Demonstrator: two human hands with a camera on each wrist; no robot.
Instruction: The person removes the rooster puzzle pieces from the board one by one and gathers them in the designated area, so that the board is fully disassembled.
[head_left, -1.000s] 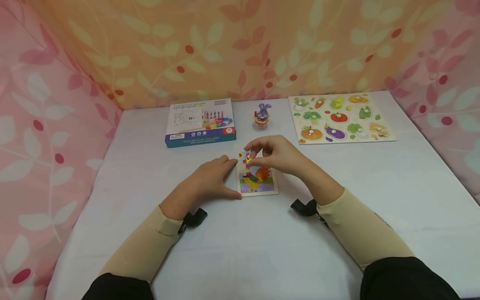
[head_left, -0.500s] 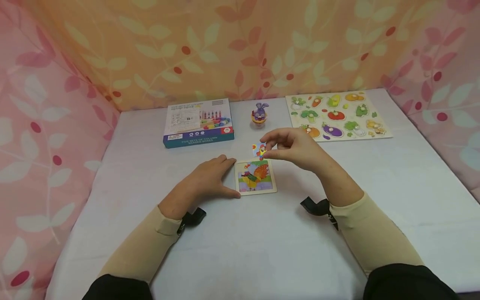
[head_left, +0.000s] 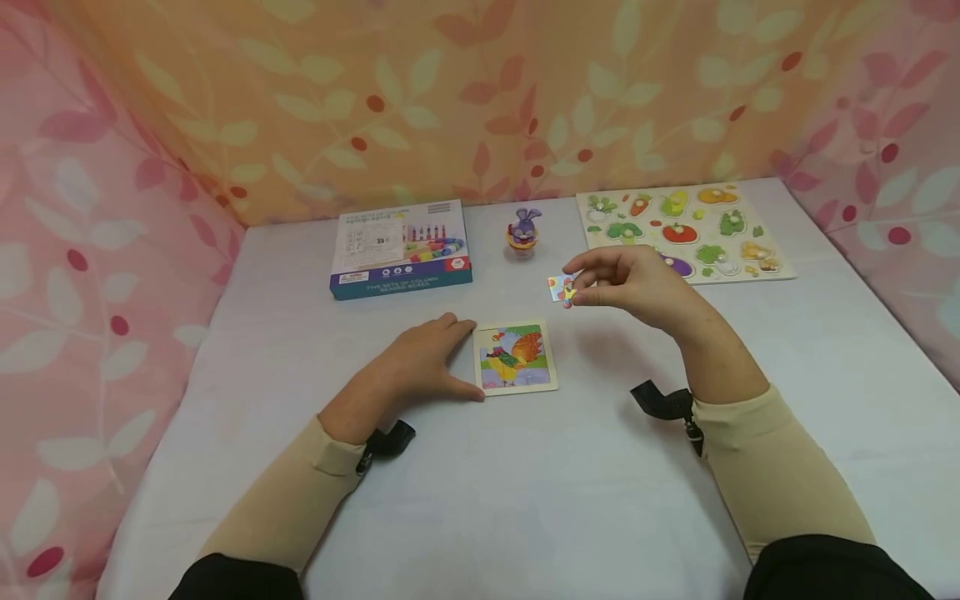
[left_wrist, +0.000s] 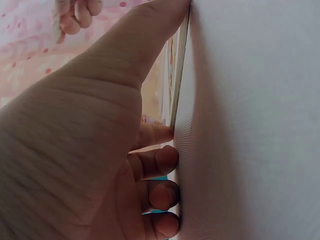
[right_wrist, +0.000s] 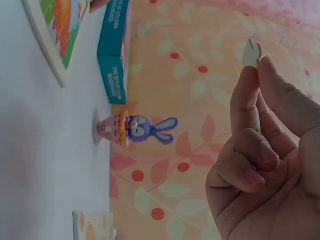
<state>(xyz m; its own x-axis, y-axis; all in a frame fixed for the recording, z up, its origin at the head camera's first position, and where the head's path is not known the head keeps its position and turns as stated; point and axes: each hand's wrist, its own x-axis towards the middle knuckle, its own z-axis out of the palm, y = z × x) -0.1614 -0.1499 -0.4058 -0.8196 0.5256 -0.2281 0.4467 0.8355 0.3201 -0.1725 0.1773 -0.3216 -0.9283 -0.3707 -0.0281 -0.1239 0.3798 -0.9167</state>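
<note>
A small square jigsaw puzzle (head_left: 521, 389) in a pale wooden frame lies on the white-covered table, with a colourful bird-like picture inside. At its left side rests my left hand (head_left: 420, 357); extended thumb and index finger touch the frame's two left corners, and the other fingertips lie on the table. Above the table, right of and beyond the frame, my right hand (head_left: 637, 285) pinches a jigsaw puzzle piece (head_left: 557, 288) between thumb and forefinger. From the right wrist view, the piece (right_wrist: 250, 54) appears edge-on, its printed face hidden.
A flat toy box (head_left: 401, 250) sits at the back left. Beside it stands a purple rabbit figurine (head_left: 523, 232). A vegetable peg puzzle board (head_left: 701, 237) occupies the back right, partly covered by my right hand. Patterned cloth (head_left: 480, 108) walls the table's back and sides.
My right hand has lifted the puzzle piece off the framed puzzle's upper-left area and carried it rightward, away from the frame. My left hand stays at the frame's left edge.
</note>
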